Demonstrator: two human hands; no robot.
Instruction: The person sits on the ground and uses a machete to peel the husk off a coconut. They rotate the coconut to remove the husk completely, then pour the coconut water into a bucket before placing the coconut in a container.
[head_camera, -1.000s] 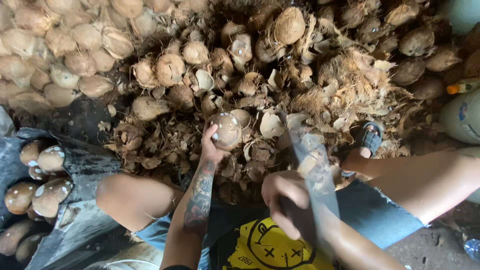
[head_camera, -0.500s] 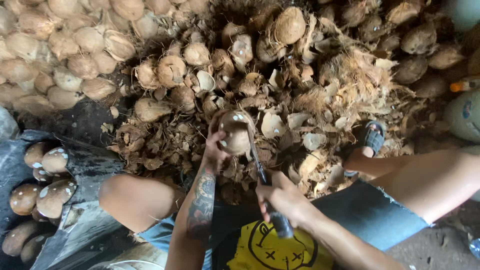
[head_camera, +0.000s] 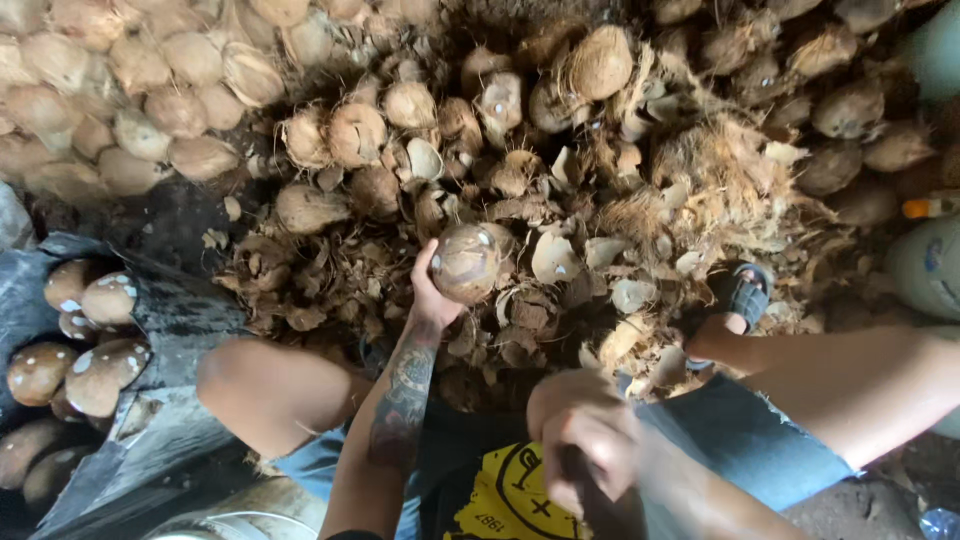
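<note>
I look straight down at my own lap and a floor heaped with coconuts. My left hand (head_camera: 432, 290) reaches forward, the forearm tattooed, and its fingers curl around the left side of a round brown coconut (head_camera: 466, 262), holding it up just above the litter of shell pieces (head_camera: 520, 320) in front of my knees. The fingers are wrapped about partway round it, the thumb side pressed against the husked surface, which shows a few pale patches.

My right hand (head_camera: 585, 440) sits low, close to my body, above my yellow printed shirt (head_camera: 500, 495). Its fingers are closed into a fist around a dark handle (head_camera: 600, 505) that runs down out of view; the picture is blurred here and I cannot tell what the tool is.

My knees spread wide in blue denim shorts (head_camera: 740, 440). My right foot wears a dark sandal (head_camera: 742, 292), resting among fibrous husk (head_camera: 715, 175).

Beyond the held coconut, a broad pile of brown, hairy coconuts (head_camera: 600, 60) fills the top of the view. At upper left lies a paler pile of smoother coconuts (head_camera: 150, 90). At the left edge, a black sack (head_camera: 170, 320) holds peeled coconuts (head_camera: 90, 295), brown with white spots.
</note>
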